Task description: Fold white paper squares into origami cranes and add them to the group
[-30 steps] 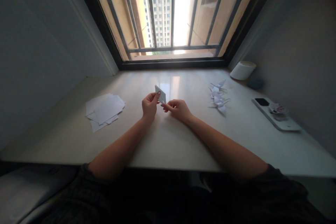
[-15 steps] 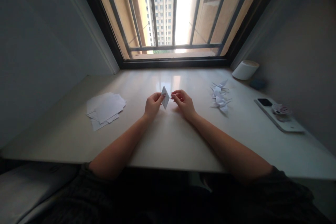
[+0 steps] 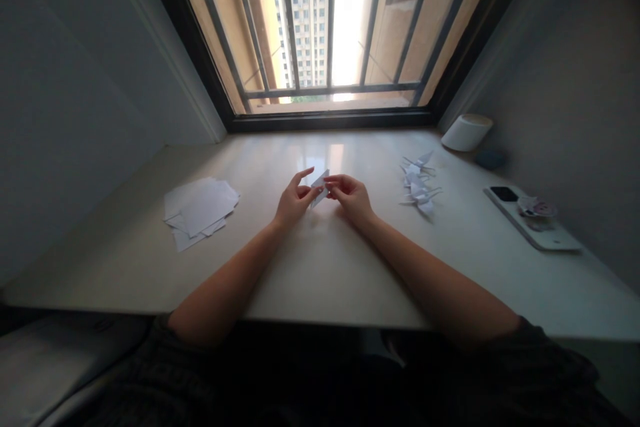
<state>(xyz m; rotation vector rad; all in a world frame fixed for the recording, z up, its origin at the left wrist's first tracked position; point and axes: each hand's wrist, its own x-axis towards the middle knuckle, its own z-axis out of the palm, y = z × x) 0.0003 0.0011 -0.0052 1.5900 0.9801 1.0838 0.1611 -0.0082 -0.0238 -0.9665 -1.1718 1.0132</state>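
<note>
**Both hands pinched a small folded paper above the desk**

Two bare forearms reached from the near edge across the pale desk (image 3: pixel 320 267). At its middle the left hand (image 3: pixel 294 203) gripped the folded white paper (image 3: pixel 320 186) between thumb and lower fingers, the index finger lifted free. The right hand (image 3: pixel 353 197) met it from the other side, its fingertips closed on the paper's right end. The paper sat between the two hands, just above the desktop, tilted. Left of the hands lay a loose stack of white sheets (image 3: pixel 200 210). To the right stood a cluster of folded paper cranes (image 3: pixel 418 185), and beyond them a white phone (image 3: pixel 531 227). Farther back rested a white roll (image 3: pixel 466 132), below the barred window (image 3: pixel 325 33).
</note>
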